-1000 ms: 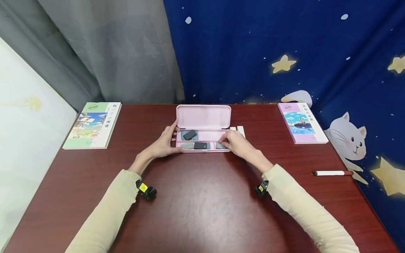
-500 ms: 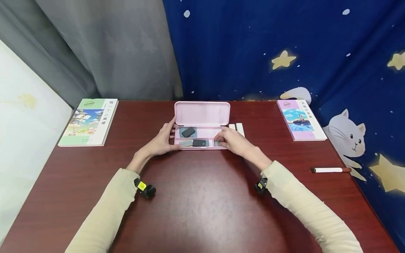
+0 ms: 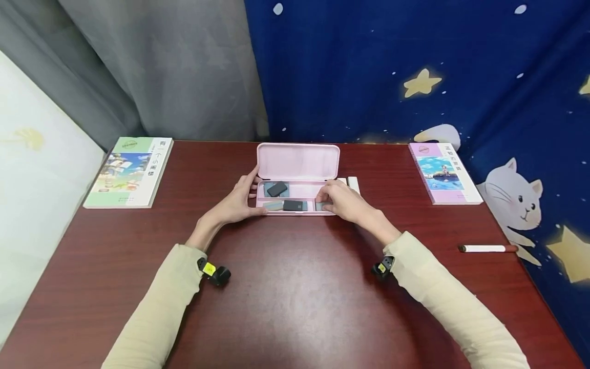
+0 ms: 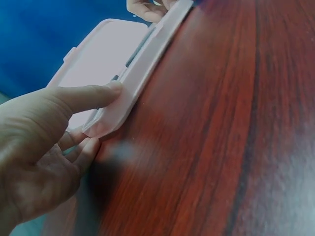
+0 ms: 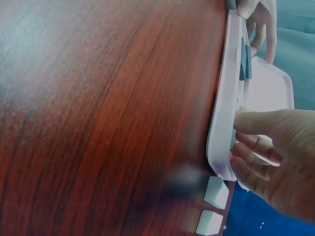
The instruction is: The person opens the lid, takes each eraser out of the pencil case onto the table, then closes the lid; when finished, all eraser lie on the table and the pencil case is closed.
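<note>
An open pink pencil case (image 3: 298, 213) stands on the table with its lid (image 3: 298, 162) raised at the back. My left hand (image 3: 233, 204) holds the case's left end, its thumb (image 4: 96, 96) on the front rim and its fingers round the end wall. In the front right compartment my right hand (image 3: 345, 203) pinches a small grey-blue block (image 3: 319, 206), mostly covered by the fingers. A dark block (image 3: 277, 189) lies on a grey-blue piece at the back left. Along the front left lies another grey-blue piece with a dark sleeve (image 3: 293, 205).
Two white blocks (image 5: 216, 192) stand just beyond the case's right end, partly behind my right hand in the head view. A green-edged book (image 3: 128, 172) lies at the left, a purple-edged book (image 3: 444, 173) at the right. A marker pen (image 3: 487, 248) lies near the right edge.
My right hand's fingers have shifted slightly over the front right compartment. The left hand keeps its hold on the case. The head view has tilted a little.
</note>
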The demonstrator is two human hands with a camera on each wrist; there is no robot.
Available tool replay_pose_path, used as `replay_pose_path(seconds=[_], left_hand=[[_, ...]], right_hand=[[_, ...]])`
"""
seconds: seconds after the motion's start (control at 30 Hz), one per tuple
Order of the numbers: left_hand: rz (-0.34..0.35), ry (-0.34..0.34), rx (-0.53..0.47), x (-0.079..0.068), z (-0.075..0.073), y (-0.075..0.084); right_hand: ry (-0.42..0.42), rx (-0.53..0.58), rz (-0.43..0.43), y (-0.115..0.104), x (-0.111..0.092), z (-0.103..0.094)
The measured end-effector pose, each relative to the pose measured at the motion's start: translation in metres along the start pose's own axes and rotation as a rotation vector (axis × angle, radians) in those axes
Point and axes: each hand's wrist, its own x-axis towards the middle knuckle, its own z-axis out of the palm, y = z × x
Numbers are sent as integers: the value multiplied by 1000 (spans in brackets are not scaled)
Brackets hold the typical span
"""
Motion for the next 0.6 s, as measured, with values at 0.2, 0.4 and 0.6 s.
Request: replay_pose_path(seconds=[0.2,0.4,0.6], left_hand=[[-15,-5,-5,-1,1,3],[-50,-1,-6,-4,0,6],[-48,2,-26,-3,0,8]], right_hand=[[12,11,11,-1,-4,-1],[2,10,-19,1,-3,2],[25,-9,-26,2,-4,0]])
